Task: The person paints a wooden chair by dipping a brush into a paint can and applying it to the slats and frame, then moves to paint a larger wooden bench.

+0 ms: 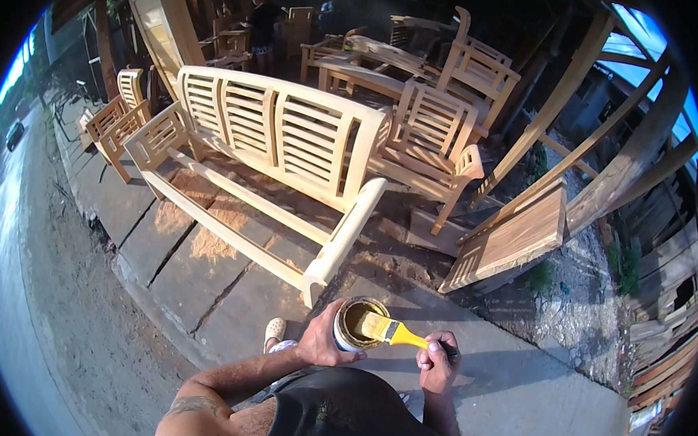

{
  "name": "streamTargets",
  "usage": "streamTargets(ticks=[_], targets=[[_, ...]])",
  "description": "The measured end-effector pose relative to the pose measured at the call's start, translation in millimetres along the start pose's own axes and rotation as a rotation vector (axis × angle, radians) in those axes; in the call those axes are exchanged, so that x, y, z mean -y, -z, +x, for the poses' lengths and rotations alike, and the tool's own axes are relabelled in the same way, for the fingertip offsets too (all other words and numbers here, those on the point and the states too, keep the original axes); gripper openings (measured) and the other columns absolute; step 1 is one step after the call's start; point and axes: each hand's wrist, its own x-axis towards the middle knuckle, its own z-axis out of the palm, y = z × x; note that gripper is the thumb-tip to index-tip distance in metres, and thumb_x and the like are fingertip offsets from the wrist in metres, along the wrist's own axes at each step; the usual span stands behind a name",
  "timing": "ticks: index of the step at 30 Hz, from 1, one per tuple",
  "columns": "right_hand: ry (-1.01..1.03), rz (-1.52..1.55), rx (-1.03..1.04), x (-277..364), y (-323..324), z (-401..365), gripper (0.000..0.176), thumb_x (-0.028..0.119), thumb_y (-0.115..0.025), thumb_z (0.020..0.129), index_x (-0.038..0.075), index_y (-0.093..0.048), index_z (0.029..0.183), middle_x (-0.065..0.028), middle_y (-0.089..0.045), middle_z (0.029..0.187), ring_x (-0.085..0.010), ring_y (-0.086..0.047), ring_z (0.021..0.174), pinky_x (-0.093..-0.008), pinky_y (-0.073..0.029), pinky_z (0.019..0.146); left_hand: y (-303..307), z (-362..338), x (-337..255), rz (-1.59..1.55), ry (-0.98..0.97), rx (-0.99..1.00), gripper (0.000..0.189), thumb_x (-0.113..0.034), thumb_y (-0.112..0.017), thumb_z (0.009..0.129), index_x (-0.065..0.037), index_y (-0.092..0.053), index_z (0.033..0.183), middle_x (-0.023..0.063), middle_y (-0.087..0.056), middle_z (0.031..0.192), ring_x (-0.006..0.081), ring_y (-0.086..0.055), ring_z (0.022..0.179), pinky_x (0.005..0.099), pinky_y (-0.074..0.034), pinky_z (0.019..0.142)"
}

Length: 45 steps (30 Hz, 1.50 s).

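Observation:
My left hand (320,336) is wrapped round the side of a round open can (343,337) with a stained rim. Its inside looks dark yellowish brown. A paintbrush with a yellow handle (406,335) reaches over the can, its pale bristles (368,325) inside the opening. The dark end of the handle is pinched in my right hand (437,362), to the right of the can. Just ahead of the can stands an unpainted wooden bench frame (262,147) with a slatted back, its near armrest (346,230) closest to my hands.
Wooden chairs (431,127) stand behind the bench at right. A wooden panel (515,233) leans at the right near posts. Sawdust (212,241) lies on the paving beneath the bench. A road (10,228) runs along the left. Another person (262,25) stands at the back.

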Motion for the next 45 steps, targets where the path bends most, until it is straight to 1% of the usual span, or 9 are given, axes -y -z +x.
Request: streamTargets(ticks=[28,35,45], targets=[[-0.013,0.007,-0.006,-1.1,-0.9,-1.7,0.012,0.012,-0.066,0.096,0.003,-0.062,0.102,-0.0013,-0.05,0.063,-0.0086,-0.042,0.05,-0.0259,-0.037,0.05,0.2,-1.8,2.0,-0.014,-0.004,-0.007,0.118,-0.035,-0.102,0.064,0.005,-0.036,0.153,0.0243,-0.062,0.143,0.0347,-0.061,0.136,0.044,-0.048,0.116],[-0.016,0.016,-0.005,-1.8,-1.3,-3.5,0.012,0.012,-0.066,0.096,0.004,-0.062,0.102,-0.0011,-0.05,0.063,-0.0083,-0.042,0.05,-0.0258,-0.038,0.049,0.6,-4.6,0.7,-0.004,0.017,-0.005,0.119,-0.036,-0.103,0.063,0.005,-0.036,0.153,0.0244,-0.062,0.143,0.0349,-0.061,0.136,0.044,-0.048,0.116],[-0.013,0.011,-0.001,-2.7,-0.5,-5.9,0.011,0.012,-0.066,0.096,0.004,-0.062,0.102,-0.001,-0.05,0.064,-0.0084,-0.042,0.051,-0.026,-0.039,0.05,1.1,-6.2,-1.9,-0.008,-0.002,-0.015,0.119,-0.034,-0.103,0.063,0.005,-0.035,0.154,0.0242,-0.062,0.142,0.0346,-0.062,0.135,0.0434,-0.048,0.116]])
